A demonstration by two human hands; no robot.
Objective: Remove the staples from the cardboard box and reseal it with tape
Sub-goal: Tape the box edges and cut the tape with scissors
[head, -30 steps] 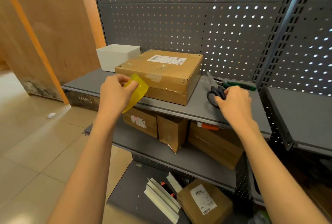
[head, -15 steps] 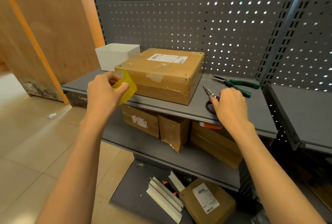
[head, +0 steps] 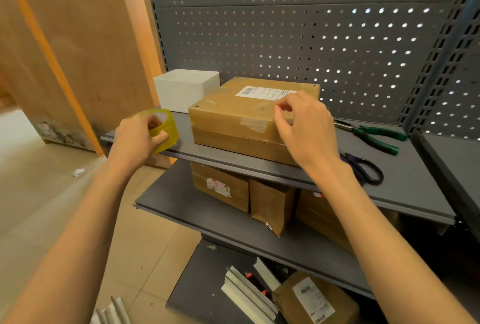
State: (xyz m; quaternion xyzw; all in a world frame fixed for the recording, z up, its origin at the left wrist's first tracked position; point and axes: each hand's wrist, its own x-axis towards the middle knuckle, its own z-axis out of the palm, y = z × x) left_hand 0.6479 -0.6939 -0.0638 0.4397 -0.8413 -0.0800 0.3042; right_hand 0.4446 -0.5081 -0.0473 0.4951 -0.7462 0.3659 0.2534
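Grey metal shelf (head: 259, 168) first, brown cardboard box (head: 228, 113) on top, already taped, under right fingertips. Right hand (head: 302, 129) let go of black scissors (head: 368, 170) half a sec ago, now pinching at box's front top edge, prob tape end, can't tell. Left hand (head: 135, 139) still grips yellowish clear tape roll (head: 163, 129), just left of box. Looks like sealing stage, cutting done.

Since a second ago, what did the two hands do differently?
The right hand let go of the scissors, left them on the shelf, and moved left and up onto the cardboard box; its thumb and finger are now curled at the top edge. The left hand still grips the tape roll, now nearer the shelf edge. The box, the pliers and the white box stayed put.
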